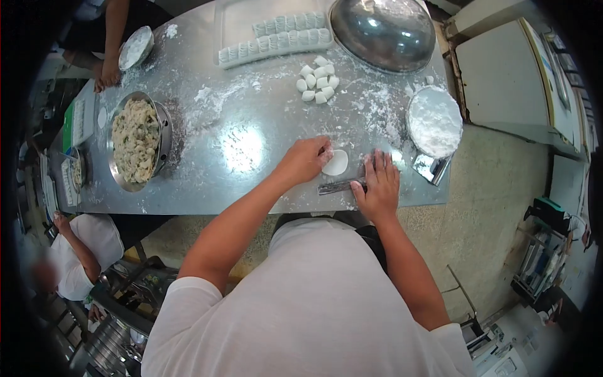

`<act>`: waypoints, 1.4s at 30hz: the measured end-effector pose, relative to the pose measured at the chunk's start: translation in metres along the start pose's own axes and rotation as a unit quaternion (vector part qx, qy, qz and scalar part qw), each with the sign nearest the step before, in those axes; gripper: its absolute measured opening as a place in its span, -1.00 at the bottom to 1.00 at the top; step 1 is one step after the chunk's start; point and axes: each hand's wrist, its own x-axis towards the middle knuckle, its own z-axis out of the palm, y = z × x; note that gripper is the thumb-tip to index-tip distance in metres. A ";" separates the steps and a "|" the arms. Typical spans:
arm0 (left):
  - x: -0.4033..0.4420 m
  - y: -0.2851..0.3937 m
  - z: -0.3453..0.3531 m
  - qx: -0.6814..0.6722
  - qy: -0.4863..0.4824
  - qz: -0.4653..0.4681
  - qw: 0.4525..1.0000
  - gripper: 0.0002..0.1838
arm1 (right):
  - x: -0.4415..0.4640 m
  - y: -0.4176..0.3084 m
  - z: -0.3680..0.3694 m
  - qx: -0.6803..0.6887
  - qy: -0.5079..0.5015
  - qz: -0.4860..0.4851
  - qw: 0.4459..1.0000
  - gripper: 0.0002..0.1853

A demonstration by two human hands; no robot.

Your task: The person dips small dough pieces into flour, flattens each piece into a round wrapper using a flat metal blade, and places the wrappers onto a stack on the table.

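A thin round dough wrapper (pixel 336 163) lies on the floured metal table in front of me. My left hand (pixel 306 159) has its fingers curled together at the wrapper's left edge, pinching it. Just below the wrapper is a short, dark rolling pin (pixel 337 187), its right end under my right hand (pixel 380 190). That hand lies flat over the pin, fingers stretched forward and the thumb along it. Beyond the wrapper sits a cluster of small white dough pieces (pixel 319 82).
A flour bowl (pixel 434 121) and a metal scraper (pixel 431 168) are at right. A steel dome (pixel 383 32) and a tray of dumplings (pixel 276 47) stand at the back. Left are a filling bowl (pixel 135 141), another person's hand (pixel 108 74) and a small bowl (pixel 136 48).
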 end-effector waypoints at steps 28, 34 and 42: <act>0.005 0.001 0.003 0.024 0.014 0.013 1.000 -0.69 | 0.008 -0.001 -0.003 0.012 0.017 -0.030 0.999 -0.19; 0.002 0.007 0.001 -0.045 -0.010 -0.034 0.998 -0.67 | 0.087 -0.015 -0.015 -0.026 0.035 0.027 0.999 -0.17; 0.008 0.001 0.002 -0.019 0.001 0.001 1.000 -0.71 | 0.001 -0.001 -0.008 -0.012 0.021 -0.013 1.000 -0.21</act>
